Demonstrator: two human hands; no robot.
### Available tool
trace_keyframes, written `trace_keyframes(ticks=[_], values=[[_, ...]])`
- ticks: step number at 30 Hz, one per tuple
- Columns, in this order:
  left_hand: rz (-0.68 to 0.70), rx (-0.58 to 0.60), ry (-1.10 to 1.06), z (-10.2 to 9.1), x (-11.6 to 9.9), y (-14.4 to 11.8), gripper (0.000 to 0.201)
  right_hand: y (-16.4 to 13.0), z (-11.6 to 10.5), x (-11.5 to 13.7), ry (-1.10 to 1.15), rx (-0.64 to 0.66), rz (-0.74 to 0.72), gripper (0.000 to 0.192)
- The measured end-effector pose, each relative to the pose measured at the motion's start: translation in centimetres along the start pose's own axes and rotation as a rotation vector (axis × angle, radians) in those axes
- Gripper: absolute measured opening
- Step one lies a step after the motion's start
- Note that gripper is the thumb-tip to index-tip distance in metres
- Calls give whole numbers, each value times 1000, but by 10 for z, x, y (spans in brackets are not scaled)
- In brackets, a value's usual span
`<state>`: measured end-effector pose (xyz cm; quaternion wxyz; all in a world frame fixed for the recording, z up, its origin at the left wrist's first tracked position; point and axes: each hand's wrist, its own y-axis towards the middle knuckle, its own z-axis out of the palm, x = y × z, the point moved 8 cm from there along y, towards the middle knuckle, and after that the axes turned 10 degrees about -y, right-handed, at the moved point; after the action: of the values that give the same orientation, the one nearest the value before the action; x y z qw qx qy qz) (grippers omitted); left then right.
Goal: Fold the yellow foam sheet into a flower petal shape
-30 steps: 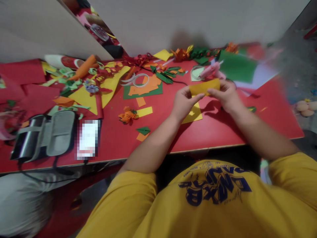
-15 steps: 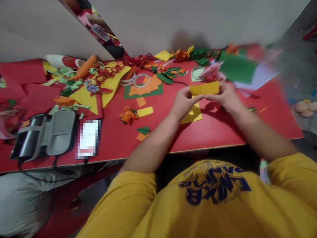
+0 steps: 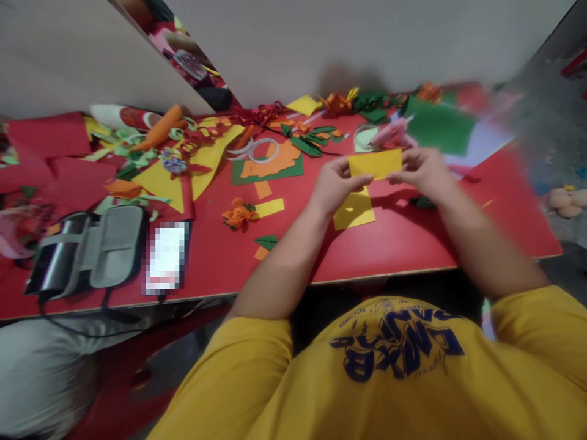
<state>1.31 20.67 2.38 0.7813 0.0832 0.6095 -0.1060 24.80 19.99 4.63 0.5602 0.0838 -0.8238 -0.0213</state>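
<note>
Both my hands hold a small yellow paper rectangle (image 3: 375, 163) above the red table (image 3: 403, 238). My left hand (image 3: 337, 182) pinches its left end and my right hand (image 3: 419, 169) pinches its right end. Directly under it on the table lies another yellow paper piece (image 3: 354, 209) with a small hole. A pink glue gun (image 3: 389, 131) lies just behind the held paper, next to a roll of tape (image 3: 364, 135).
Paper scraps, orange and green sheets (image 3: 268, 166), tape rings (image 3: 261, 148) and folded paper flowers (image 3: 238, 214) litter the table's left and back. An open grey pencil case (image 3: 87, 247) and a pixelated phone (image 3: 166, 256) sit near the front left edge. A green sheet (image 3: 440, 125) lies at the back right.
The held yellow paper has levelled out and shifted slightly left; my fingers have re-pinched its ends. The view has tilted a little.
</note>
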Motion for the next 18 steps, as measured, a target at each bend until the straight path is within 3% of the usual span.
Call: trace_keyframes(ticks=[4,8,11,14,18], values=[[9,-77,-3,-23,-3,11,57,7,-18,-1,64,-17,-12,44],[83,-155,-9,-38,-9,18,56,13,-40,0,15,-183,-66,41],[20,-108,-64,-22,1,13,68,7,-32,9,-110,-253,-148,40],[-112,1,-125,7,16,-1,81,-7,-2,26,-261,-191,-311,22],[-89,14,-182,20,18,-11,83,-21,20,34,-376,-174,-425,8]])
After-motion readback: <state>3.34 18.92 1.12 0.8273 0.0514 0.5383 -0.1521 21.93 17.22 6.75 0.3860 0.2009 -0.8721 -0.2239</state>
